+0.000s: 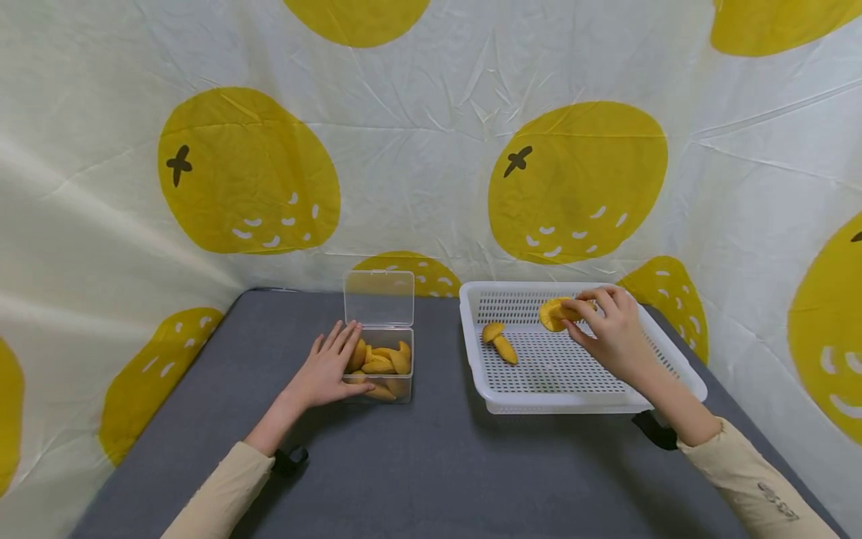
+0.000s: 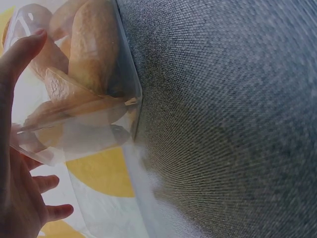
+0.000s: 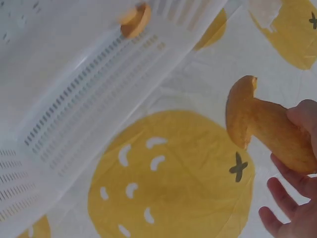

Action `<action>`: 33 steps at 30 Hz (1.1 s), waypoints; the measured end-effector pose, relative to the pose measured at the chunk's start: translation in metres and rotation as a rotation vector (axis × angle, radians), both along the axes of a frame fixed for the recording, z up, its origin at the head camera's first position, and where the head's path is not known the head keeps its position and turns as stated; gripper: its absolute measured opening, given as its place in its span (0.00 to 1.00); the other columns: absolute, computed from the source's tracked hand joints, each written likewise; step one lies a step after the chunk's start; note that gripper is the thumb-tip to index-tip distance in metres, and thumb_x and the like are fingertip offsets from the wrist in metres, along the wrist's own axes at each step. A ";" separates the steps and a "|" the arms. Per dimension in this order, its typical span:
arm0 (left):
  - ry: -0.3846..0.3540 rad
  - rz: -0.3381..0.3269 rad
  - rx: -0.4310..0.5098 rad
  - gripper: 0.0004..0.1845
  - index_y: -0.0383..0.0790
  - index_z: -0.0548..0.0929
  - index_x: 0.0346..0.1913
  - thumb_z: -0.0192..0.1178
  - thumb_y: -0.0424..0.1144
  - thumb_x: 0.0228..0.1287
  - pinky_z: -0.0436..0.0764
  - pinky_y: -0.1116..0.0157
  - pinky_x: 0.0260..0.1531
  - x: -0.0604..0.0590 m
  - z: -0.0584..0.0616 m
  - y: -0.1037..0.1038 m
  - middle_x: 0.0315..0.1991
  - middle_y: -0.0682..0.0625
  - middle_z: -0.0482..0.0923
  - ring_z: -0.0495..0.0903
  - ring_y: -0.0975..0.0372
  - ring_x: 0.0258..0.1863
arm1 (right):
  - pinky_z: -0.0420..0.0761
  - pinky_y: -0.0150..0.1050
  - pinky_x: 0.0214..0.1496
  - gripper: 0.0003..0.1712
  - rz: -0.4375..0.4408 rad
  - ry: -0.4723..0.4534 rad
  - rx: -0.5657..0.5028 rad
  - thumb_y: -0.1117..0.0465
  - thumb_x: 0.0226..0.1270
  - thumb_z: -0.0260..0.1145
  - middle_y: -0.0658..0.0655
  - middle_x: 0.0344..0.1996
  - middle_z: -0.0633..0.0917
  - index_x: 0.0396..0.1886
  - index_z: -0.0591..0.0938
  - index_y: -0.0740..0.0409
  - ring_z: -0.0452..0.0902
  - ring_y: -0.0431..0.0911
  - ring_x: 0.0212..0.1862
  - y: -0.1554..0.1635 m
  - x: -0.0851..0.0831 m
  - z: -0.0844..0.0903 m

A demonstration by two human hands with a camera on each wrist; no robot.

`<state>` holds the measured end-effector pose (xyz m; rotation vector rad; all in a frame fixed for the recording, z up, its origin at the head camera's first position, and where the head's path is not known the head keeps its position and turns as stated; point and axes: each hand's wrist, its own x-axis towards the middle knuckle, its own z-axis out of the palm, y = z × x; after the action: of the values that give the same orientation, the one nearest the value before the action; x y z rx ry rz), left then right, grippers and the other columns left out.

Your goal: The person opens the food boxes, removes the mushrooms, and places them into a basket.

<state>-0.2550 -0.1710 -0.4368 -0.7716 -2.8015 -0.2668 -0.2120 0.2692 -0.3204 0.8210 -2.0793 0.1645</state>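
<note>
A clear plastic box (image 1: 379, 368) with its lid (image 1: 378, 298) standing open holds several yellow mushroom-shaped pieces (image 1: 380, 361). My left hand (image 1: 328, 368) rests flat against the box's left side with straight fingers; the left wrist view shows the box (image 2: 84, 99) beside my fingers (image 2: 20, 54). My right hand (image 1: 609, 327) is over the white perforated tray (image 1: 673, 359) and pinches a yellow mushroom piece (image 1: 554, 314), seen up close in the right wrist view as the mushroom piece (image 3: 262, 124). Another mushroom piece (image 1: 499, 341) lies in the tray.
The box and tray sit on a dark grey table (image 1: 417, 464). A white cloth with large yellow fruit prints (image 1: 579, 180) hangs behind and on both sides. Black straps (image 1: 655, 430) show at both wrists.
</note>
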 end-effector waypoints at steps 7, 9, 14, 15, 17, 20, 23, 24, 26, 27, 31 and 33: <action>-0.004 0.002 0.003 0.57 0.42 0.43 0.71 0.54 0.70 0.45 0.52 0.40 0.60 0.000 0.000 0.000 0.71 0.43 0.45 0.45 0.47 0.69 | 0.62 0.51 0.33 0.20 0.023 0.001 0.039 0.50 0.63 0.57 0.65 0.30 0.76 0.35 0.81 0.64 0.64 0.60 0.36 0.005 -0.017 0.010; -0.003 0.002 0.000 0.57 0.41 0.43 0.70 0.54 0.70 0.45 0.53 0.41 0.60 0.000 0.000 0.000 0.71 0.43 0.45 0.45 0.47 0.69 | 0.63 0.52 0.33 0.14 0.021 -0.002 0.054 0.58 0.52 0.67 0.64 0.30 0.76 0.35 0.81 0.63 0.64 0.60 0.36 0.006 -0.023 0.010; 0.004 -0.001 -0.003 0.56 0.40 0.44 0.70 0.54 0.70 0.46 0.54 0.41 0.60 0.000 0.000 0.000 0.71 0.43 0.45 0.46 0.47 0.69 | 0.66 0.54 0.36 0.20 -0.008 -0.013 0.111 0.68 0.34 0.76 0.63 0.31 0.77 0.33 0.82 0.61 0.66 0.60 0.37 0.007 -0.039 0.010; 0.002 -0.001 -0.003 0.56 0.41 0.44 0.70 0.54 0.70 0.46 0.53 0.41 0.60 0.001 0.000 0.000 0.71 0.43 0.45 0.46 0.47 0.69 | 0.66 0.54 0.36 0.20 -0.013 -0.021 0.120 0.67 0.34 0.76 0.63 0.31 0.77 0.33 0.82 0.61 0.66 0.59 0.37 0.007 -0.042 0.009; -0.005 0.000 -0.004 0.56 0.42 0.42 0.71 0.54 0.70 0.46 0.53 0.41 0.60 0.001 0.001 0.000 0.71 0.44 0.44 0.45 0.47 0.69 | 0.66 0.54 0.37 0.19 -0.018 -0.033 0.133 0.66 0.35 0.76 0.63 0.31 0.77 0.33 0.82 0.60 0.66 0.59 0.37 0.007 -0.048 0.009; -0.007 0.000 -0.005 0.56 0.42 0.41 0.71 0.54 0.70 0.46 0.53 0.41 0.60 0.001 0.001 0.000 0.71 0.44 0.44 0.44 0.47 0.69 | 0.67 0.56 0.39 0.19 -0.040 -0.039 0.166 0.64 0.36 0.75 0.62 0.31 0.77 0.33 0.81 0.60 0.67 0.60 0.38 0.007 -0.058 0.006; -0.004 -0.003 -0.008 0.56 0.42 0.42 0.71 0.54 0.69 0.46 0.53 0.41 0.60 0.001 0.001 0.000 0.71 0.44 0.44 0.45 0.47 0.69 | 0.68 0.57 0.40 0.19 -0.057 -0.020 0.204 0.63 0.37 0.75 0.62 0.31 0.76 0.33 0.81 0.59 0.68 0.61 0.38 0.007 -0.068 0.002; -0.002 -0.002 -0.010 0.56 0.42 0.42 0.71 0.54 0.69 0.46 0.53 0.41 0.60 0.000 0.000 0.000 0.71 0.44 0.44 0.45 0.47 0.69 | 0.68 0.57 0.40 0.19 -0.064 -0.009 0.220 0.63 0.38 0.75 0.62 0.31 0.76 0.33 0.80 0.59 0.68 0.61 0.39 0.007 -0.071 0.000; -0.003 -0.003 -0.010 0.56 0.42 0.41 0.71 0.54 0.70 0.46 0.53 0.41 0.60 0.000 0.000 0.000 0.71 0.44 0.44 0.45 0.47 0.69 | 0.69 0.56 0.39 0.19 -0.068 0.015 0.246 0.62 0.38 0.75 0.62 0.30 0.76 0.33 0.80 0.58 0.69 0.61 0.38 0.006 -0.078 -0.003; -0.006 -0.003 -0.011 0.56 0.42 0.41 0.71 0.54 0.70 0.46 0.53 0.41 0.60 0.000 0.000 0.000 0.71 0.44 0.43 0.45 0.47 0.69 | 0.69 0.56 0.39 0.19 -0.064 0.025 0.256 0.63 0.38 0.75 0.62 0.30 0.76 0.33 0.80 0.58 0.69 0.61 0.38 0.006 -0.081 -0.005; -0.013 0.000 -0.008 0.56 0.41 0.42 0.70 0.54 0.70 0.46 0.53 0.41 0.60 0.000 0.000 0.000 0.71 0.44 0.43 0.44 0.47 0.70 | 0.70 0.55 0.39 0.19 -0.060 0.050 0.299 0.62 0.38 0.75 0.62 0.31 0.76 0.33 0.78 0.57 0.70 0.61 0.38 0.003 -0.091 -0.009; -0.015 0.001 -0.005 0.56 0.40 0.44 0.70 0.54 0.70 0.46 0.53 0.41 0.60 0.000 0.000 0.000 0.71 0.44 0.44 0.43 0.48 0.70 | 0.70 0.55 0.39 0.19 -0.059 0.057 0.315 0.62 0.38 0.75 0.62 0.31 0.76 0.32 0.78 0.57 0.70 0.61 0.37 0.002 -0.095 -0.011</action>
<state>-0.2554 -0.1707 -0.4366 -0.7731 -2.8178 -0.2660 -0.3074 0.2714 -0.3318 0.9377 -2.1018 -0.2215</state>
